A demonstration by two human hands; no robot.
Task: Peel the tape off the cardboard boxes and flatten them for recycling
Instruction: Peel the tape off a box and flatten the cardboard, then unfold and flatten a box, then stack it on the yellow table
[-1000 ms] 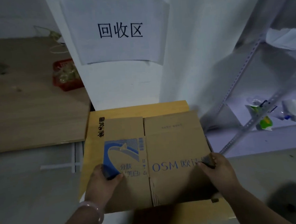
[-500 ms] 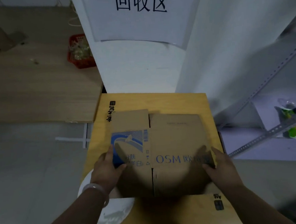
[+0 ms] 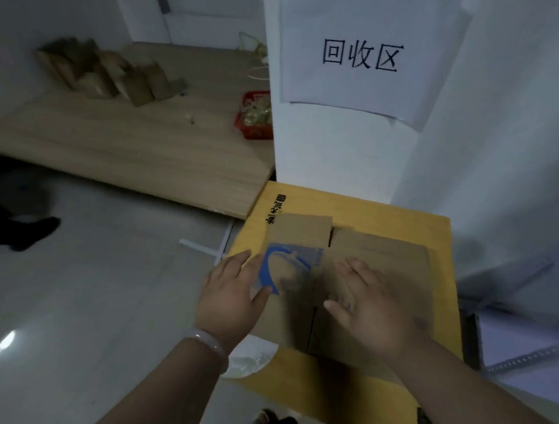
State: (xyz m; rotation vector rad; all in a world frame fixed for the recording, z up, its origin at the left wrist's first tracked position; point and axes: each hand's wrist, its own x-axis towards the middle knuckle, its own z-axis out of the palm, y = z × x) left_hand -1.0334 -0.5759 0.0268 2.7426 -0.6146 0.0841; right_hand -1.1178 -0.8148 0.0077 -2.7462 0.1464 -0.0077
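Box (image 3: 384, 264): flat, lying on yellow cardboard (image 3: 404, 216).
Left hand (image 3: 234, 291): spread, gripping nothing.
Right hand (image 3: 367, 301): likewise, apart.
To do: back boxes (image 3: 113, 74), I reckon.

Left hand (image 3: 232, 298) and right hand (image 3: 376, 314) bare; a pale, perhaps jade, bangle (image 3: 211, 345) circles the left wrist.

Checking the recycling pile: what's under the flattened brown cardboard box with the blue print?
Under the brown box lies a larger flat yellow cardboard sheet, showing past its edges. Anything between them is hidden.
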